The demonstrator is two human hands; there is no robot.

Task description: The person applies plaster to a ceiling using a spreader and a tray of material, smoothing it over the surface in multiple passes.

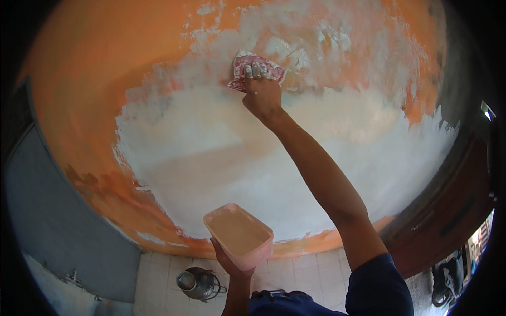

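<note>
Sheet [256,58] juts either side of right hand [262,92] clamped on it; left hand [231,264] grips tub [257,254] from beneath.

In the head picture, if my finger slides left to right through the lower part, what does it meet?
Grey panel → dark round pot → pink tub → blue sleeve → a black thing too unclear to name.

Free room above tub [259,250], wall [184,137] beyond
</note>
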